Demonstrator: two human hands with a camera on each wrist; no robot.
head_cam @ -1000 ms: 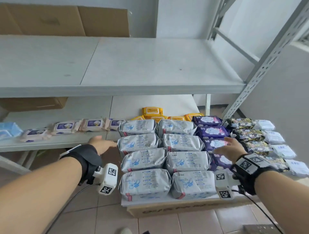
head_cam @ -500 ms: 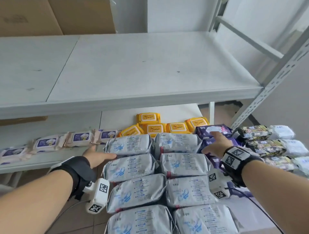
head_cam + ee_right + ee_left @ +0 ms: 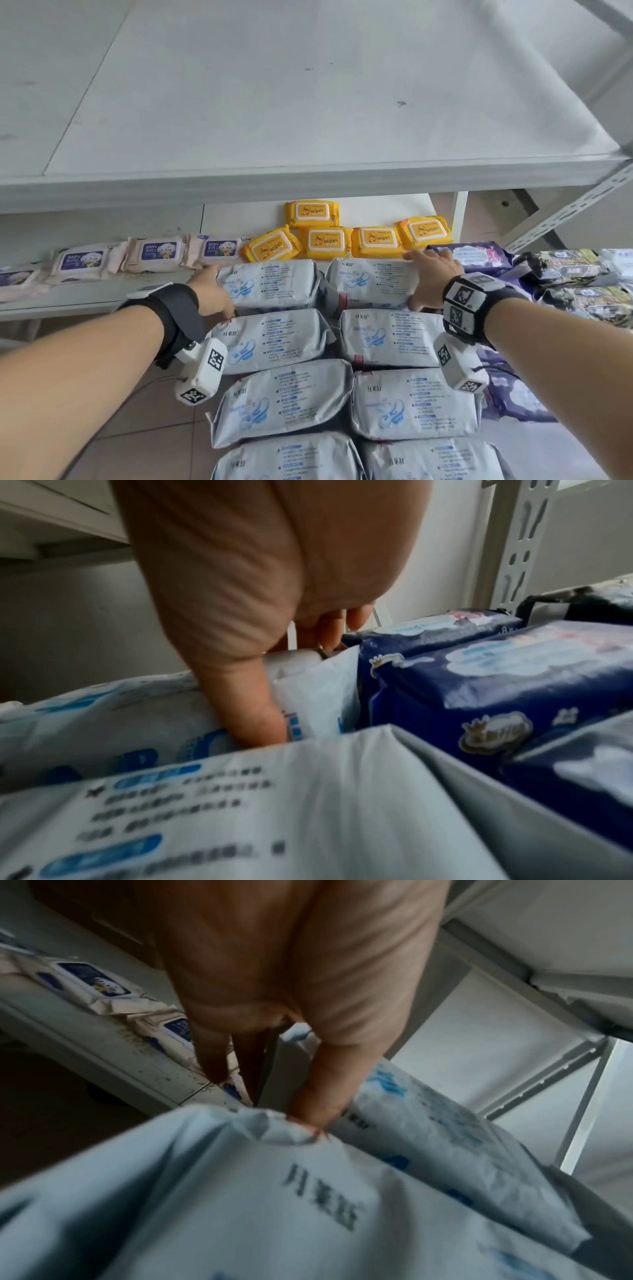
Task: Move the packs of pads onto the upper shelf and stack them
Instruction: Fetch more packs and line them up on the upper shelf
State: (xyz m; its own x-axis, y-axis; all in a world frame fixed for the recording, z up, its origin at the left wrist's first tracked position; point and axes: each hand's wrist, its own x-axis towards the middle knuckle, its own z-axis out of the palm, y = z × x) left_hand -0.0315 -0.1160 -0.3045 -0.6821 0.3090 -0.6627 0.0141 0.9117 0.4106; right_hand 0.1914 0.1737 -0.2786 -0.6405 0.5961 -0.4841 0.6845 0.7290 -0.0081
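The upper shelf (image 3: 308, 102) sits bare above everything. Below it, two columns of pale blue packs of pads (image 3: 281, 394) run toward the camera. Left hand (image 3: 214, 294) grips the left end of the far left pack (image 3: 274, 284), thumb tucked at its near edge. Right hand (image 3: 430, 279) grips the right end of the far right pack (image 3: 373, 282). Yellow wipes (image 3: 325, 241) lie just behind

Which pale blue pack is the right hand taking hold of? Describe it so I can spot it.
Start at the wide white upper shelf and drop to the two columns of pale blue plastic pad packs below it. It is the farthest pack in the right column, beside the dark purple packs. Only it has the right hand on its right end.
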